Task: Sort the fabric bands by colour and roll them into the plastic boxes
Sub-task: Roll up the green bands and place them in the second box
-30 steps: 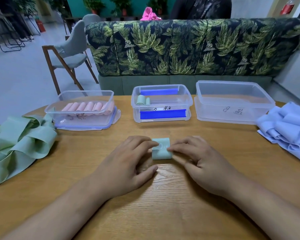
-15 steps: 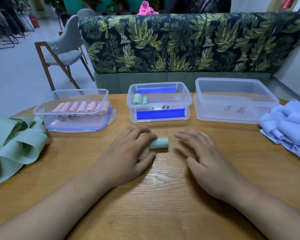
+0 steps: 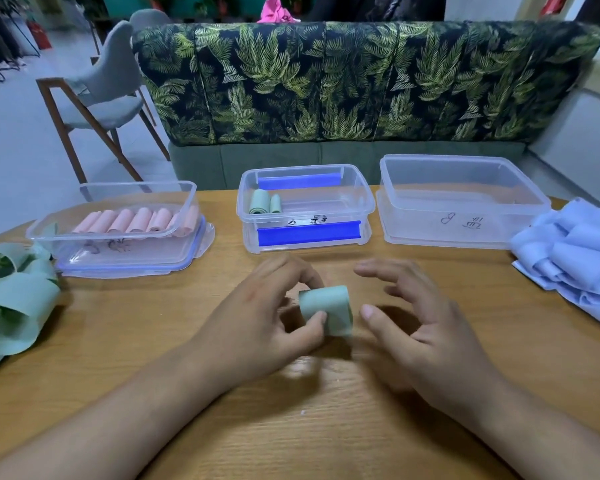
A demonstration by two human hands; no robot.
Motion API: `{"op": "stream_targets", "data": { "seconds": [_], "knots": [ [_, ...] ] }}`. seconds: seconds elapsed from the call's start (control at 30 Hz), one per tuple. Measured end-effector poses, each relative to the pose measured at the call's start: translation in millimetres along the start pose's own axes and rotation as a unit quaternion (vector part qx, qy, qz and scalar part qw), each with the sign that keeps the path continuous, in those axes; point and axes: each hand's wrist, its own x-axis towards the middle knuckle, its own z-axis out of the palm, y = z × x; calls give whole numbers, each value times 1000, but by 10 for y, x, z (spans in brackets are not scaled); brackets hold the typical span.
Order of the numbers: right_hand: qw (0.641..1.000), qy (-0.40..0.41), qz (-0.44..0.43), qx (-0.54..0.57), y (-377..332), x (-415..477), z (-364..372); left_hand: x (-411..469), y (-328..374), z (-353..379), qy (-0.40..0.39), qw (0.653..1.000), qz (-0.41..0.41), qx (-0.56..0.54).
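- The small pale-green fabric roll (image 3: 329,306) sits at the centre of the light wooden table (image 3: 326,427) and appears raised just off it. The left hand (image 3: 257,327) pinches it, with the thumb (image 3: 314,322) on the near face and curled fingers behind
- The right hand (image 3: 426,327) hovers at three o'clock of the roll, just beside it but not touching, fingers spread wide and holding nothing
- At twelve o'clock stands the clear plastic box with blue clips (image 3: 368,202), with two green rolls (image 3: 264,201) lying at its left end. Going by colour, the held roll belongs here
- At ten o'clock the shallow clear box (image 3: 187,192) holds a row of pink rolls (image 3: 136,220). At two o'clock is the larger clear box with handwritten marks (image 3: 430,233)
- Loose green bands (image 3: 14,299) lie heaped at nine o'clock, and pale-blue bands (image 3: 575,251) at three o'clock, by the table's edge
- Handling, as a judgement: the roll looks light, soft and springy, and not fragile. Its outer end will likely unwind once let go, so grip across the curved sides with the tail pinned under a finger. Set it down snug against the other rolls or the box wall
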Motion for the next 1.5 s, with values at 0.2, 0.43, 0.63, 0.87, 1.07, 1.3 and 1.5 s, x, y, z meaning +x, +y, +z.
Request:
{"op": "stream_targets", "data": {
  "seconds": [0.2, 0.43, 0.63, 0.87, 1.07, 1.3, 1.5],
  "knots": [
    [976, -24, -166, -142, -15, -11, 45, -23, -35, 80, 14, 1000, 14, 16],
    [932, -1, -219, -288, -94, -17, 61, -50, -39, 78, 30, 999, -11, -25],
    [920, 52, -206, -330, -144, -1, 38, -70, 89, 109, 8, 995, -42, -90],
    [981, -4, 158, 116, -241, 4, 16, -111, 125, 81, -2, 998, 34, -58],
    [857, -100, 282, 420, -232, -4, 85, -122, 91, 100, 33, 994, 96, 31],
    [884, -133, 263, 363, -266, -44, 118, -116, 142, 136, 11, 995, 99, 17],
    [899, -135, 257, 329, -280, -38, 120, -120, 123, 138, -3, 995, 94, 14]
  ]
}}
